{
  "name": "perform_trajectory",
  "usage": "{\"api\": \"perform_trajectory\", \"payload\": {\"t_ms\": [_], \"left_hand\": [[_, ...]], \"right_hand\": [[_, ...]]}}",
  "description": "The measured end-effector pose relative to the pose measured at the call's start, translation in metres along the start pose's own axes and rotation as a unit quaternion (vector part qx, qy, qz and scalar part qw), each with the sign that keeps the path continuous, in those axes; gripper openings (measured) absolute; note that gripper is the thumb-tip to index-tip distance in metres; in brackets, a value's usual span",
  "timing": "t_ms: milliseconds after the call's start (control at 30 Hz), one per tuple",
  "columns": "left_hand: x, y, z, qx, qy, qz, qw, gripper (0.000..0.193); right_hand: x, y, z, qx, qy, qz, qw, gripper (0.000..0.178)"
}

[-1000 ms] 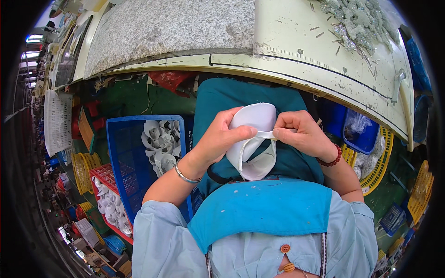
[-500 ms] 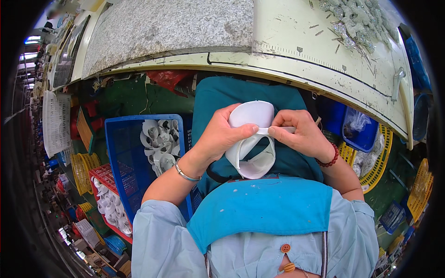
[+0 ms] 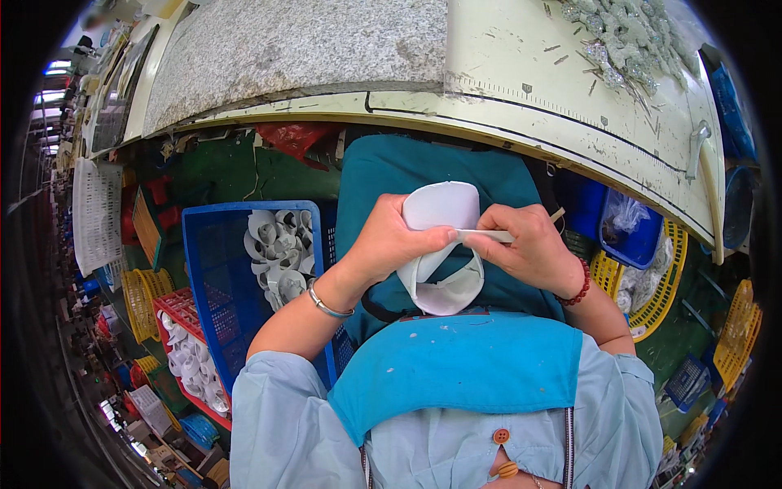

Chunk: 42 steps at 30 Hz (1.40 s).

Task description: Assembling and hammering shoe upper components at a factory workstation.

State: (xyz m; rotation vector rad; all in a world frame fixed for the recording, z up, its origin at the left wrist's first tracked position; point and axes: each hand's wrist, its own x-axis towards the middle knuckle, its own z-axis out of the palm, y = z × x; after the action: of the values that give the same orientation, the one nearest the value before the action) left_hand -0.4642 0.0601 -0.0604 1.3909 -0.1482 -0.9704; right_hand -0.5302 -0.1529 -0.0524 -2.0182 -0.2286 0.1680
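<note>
A: Putting the white curved shell at the clock's centre, what is surrounding it, biggest first?

B: The tabletop is spanning twelve o'clock, with a speckled grey slab lying toward eleven. Teal cloth is covering the lap beneath the shell. Between eight and nine, a blue plastic crate is holding curled white pieces; beyond it at eight, a red crate is holding more. A yellow basket is standing just past three.

A: And the shell itself?

B: It is hanging over the lap between both hands, well apart from the tabletop, its opening facing six.

A: How are the fingers working?

B: The left hand is gripping the shell from nine, thumb pressing at its middle. At three, the right hand is pinching a narrow white strip between thumb and fingers, near the left thumb.

A: How far along is this looking?

B: Midway, I'm judging: the shell is already showing a rounded form, but the strip's right-hand stretch is standing clear of it. Whether the crated pieces are finished or waiting, I'm not managing to tell.
</note>
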Motion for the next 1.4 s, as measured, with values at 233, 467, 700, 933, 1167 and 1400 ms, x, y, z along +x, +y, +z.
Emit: {"api": "perform_trajectory", "payload": {"t_ms": [233, 467, 700, 933, 1167, 1400], "left_hand": [[0.003, -0.004, 0.001, -0.041, 0.006, 0.012, 0.999, 0.028], [-0.003, 0.000, -0.002, -0.023, 0.022, 0.032, 0.999, 0.030], [0.011, -0.007, 0.008, 0.084, 0.053, 0.114, 0.988, 0.025], [-0.004, -0.008, 0.014, 0.038, 0.115, 0.177, 0.977, 0.024], [-0.014, 0.000, 0.015, 0.116, 0.173, 0.207, 0.956, 0.022], [-0.032, 0.008, 0.004, 0.271, 0.221, 0.275, 0.896, 0.015]], "right_hand": [[-0.001, -0.003, -0.011, -0.082, -0.010, -0.036, 0.996, 0.016], [0.008, 0.000, -0.008, -0.066, 0.010, -0.091, 0.994, 0.010], [-0.002, -0.002, -0.003, 0.197, -0.045, 0.124, 0.972, 0.010], [0.002, 0.007, 0.014, 0.133, -0.027, 0.062, 0.989, 0.023], [0.015, -0.016, 0.032, -0.049, 0.066, -0.081, 0.993, 0.024], [0.028, -0.023, 0.033, -0.137, 0.143, -0.095, 0.976, 0.019]]}}
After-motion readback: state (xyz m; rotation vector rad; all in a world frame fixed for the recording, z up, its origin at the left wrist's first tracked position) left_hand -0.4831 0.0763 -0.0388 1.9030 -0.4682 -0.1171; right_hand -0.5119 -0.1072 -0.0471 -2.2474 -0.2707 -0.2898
